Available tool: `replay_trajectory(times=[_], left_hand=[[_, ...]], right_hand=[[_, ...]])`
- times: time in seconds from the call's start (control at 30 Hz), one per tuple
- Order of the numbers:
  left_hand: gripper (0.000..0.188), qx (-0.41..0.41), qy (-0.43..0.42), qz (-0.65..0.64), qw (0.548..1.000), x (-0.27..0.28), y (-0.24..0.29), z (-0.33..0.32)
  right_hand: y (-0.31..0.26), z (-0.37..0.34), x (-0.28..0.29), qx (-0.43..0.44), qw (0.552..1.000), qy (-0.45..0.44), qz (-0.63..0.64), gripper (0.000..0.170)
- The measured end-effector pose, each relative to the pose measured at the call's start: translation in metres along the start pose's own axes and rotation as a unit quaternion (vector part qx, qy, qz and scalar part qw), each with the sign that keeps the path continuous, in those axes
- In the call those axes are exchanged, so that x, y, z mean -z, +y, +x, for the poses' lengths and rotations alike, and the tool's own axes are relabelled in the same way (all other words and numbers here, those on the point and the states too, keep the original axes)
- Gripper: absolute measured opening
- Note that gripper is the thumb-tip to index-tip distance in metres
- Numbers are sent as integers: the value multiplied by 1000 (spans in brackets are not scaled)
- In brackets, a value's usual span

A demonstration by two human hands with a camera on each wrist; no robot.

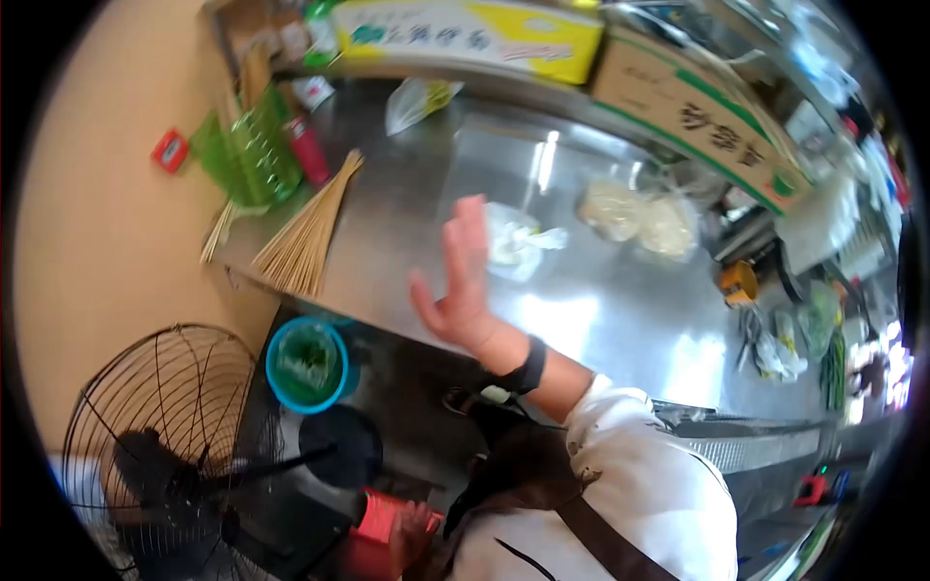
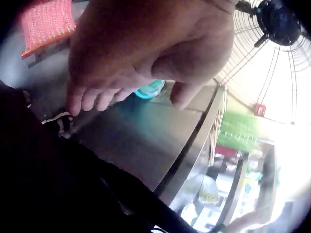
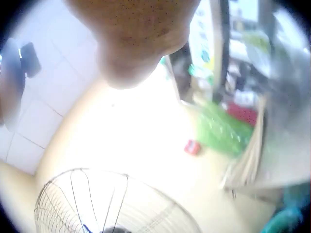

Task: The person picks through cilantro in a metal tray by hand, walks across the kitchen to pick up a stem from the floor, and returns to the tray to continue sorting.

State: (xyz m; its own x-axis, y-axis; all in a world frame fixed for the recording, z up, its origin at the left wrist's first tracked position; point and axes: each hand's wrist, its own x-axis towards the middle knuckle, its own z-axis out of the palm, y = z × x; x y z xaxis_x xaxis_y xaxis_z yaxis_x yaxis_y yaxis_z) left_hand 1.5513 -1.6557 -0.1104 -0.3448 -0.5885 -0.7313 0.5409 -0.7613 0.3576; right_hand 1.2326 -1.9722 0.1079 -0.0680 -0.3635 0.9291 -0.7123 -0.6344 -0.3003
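Steel table [image 1: 387, 232] gleams beneath slim wooden sticks [image 1: 310, 237]; my right fingers [image 1: 473, 232] extend straight; my left fingers [image 2: 103, 99], dim, seem relaxed.

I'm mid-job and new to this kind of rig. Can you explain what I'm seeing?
No machine here: these are a person's bare hands, filmed by worn cameras. The head camera looks forward and down. The left wrist camera shows the left hand close up; the right wrist camera, blurrier, looks past the right hand.

In the head view, the right hand is over a steel table, fingers extended. On the table lie a fan of thin sticks, a white tied bag and clear bags with pale contents. A blue bucket and a wire-caged fan stand off the table. Neither hand appears to hold anything.
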Motion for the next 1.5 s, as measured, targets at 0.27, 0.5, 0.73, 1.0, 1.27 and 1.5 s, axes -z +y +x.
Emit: replay_trajectory(times=[0.27,0.5,0.73,1.0,1.27,1.5], left_hand=[[64,69,22,160,984,-97,-4,50],[71,25,58,344,937,-206,-16,122],[82,-3,27,374,927,-290,-47,179],[36,49,13,279,959,-327,-40,218],[48,130,6,270,954,-307,-26,247],[48,178,-63,370,909,-303,-6,239]], right_hand=[[49,84,224,171,939,152,-257,74],[105,90,326,191,901,121,-369,62],[163,72,388,139,919,111,-353,63],[182,79,417,158,919,127,-338,74],[167,81,407,206,953,81,-208,80],[150,84,389,73,962,18,-264,75]])
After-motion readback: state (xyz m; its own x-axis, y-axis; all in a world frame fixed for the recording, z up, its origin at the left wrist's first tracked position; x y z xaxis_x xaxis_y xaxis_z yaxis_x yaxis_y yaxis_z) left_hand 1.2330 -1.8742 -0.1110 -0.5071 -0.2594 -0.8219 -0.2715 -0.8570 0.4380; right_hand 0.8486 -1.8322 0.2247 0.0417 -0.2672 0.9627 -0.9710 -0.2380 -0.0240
